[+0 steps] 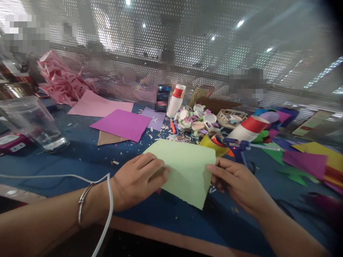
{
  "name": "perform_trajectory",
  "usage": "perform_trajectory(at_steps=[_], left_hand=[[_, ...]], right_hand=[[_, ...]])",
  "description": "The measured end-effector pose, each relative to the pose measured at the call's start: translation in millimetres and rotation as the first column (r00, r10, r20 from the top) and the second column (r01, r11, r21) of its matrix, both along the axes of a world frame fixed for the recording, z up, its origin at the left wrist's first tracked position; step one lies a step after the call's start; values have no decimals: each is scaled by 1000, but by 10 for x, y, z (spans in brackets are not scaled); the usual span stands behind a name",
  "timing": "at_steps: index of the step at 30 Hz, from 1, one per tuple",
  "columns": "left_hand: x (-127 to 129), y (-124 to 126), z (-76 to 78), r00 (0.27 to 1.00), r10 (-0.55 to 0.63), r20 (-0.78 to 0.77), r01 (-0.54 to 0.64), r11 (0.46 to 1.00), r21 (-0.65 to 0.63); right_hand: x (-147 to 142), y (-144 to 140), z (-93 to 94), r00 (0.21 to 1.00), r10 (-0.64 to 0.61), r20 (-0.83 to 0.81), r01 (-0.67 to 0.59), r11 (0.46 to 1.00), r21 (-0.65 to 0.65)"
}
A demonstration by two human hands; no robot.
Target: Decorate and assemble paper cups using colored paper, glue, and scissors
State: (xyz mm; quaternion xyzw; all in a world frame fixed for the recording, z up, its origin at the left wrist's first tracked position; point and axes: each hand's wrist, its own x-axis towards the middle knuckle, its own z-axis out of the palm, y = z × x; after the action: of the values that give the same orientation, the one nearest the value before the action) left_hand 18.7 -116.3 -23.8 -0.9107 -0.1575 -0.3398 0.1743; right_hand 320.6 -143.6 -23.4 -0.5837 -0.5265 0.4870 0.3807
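Two bare hands hold one pale green sheet of paper (187,171) just above a blue desk (80,157). Left hand (136,178) pinches the sheet's left edge, fingers closed on it; right hand (238,182) grips the right edge likewise. Beyond the left hand lies a magenta sheet (122,124); beyond the right hand, a tipped red-and-white paper cup (249,127).

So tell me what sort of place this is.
Probably a paper-craft worktable. Both hands hold a light green sheet; coloured paper sheets, paper scraps and paper cups are spread over the blue table, with a perforated screen behind.
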Motion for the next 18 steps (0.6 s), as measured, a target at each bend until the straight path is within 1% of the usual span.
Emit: perform_trajectory(at_steps=[3, 6, 8, 9, 10, 12, 13, 14, 15, 16, 18], left_hand=[[-39, -85, -43, 997, -65, -32, 64, 997, -34], [-9, -237, -93, 993, -93, -66, 85, 990, -113], [11, -325, -125, 990, -107, -90, 91, 983, -162], [14, -359, -140, 989, -109, -101, 89, 979, -182], [12, -385, -155, 987, -108, -116, 83, 975, -205], [-4, -423, -187, 983, -102, -153, 60, 965, -256], [-12, -437, -203, 980, -97, -175, 42, 956, -290], [-19, -451, -219, 976, -91, -197, 23, 945, -326], [-21, -465, -236, 973, -88, -213, 5, 932, -361], [-17, -478, -251, 973, -81, -214, -9, 921, -389], [6, -500, -276, 975, -77, -207, -19, 904, -427]], right_hand=[[28, 2, 4, 997, 14, 70, -12, 999, -33], [52, -23, 1, 981, 41, 192, -33, 999, -43], [73, -73, -10, 932, 61, 358, -63, 998, -7], [85, -113, -19, 886, 42, 461, -71, 996, 47], [95, -167, -30, 829, -14, 559, -67, 990, 125], [101, -316, -54, 715, -177, 676, -49, 952, 301], [90, -407, -66, 673, -237, 700, -60, 926, 372], [69, -505, -78, 646, -264, 716, -96, 903, 419], [37, -602, -91, 628, -249, 737, -175, 878, 445], [-4, -693, -105, 618, -216, 756, -280, 838, 469], [-100, -834, -139, 581, -146, 801, -486, 727, 485]])
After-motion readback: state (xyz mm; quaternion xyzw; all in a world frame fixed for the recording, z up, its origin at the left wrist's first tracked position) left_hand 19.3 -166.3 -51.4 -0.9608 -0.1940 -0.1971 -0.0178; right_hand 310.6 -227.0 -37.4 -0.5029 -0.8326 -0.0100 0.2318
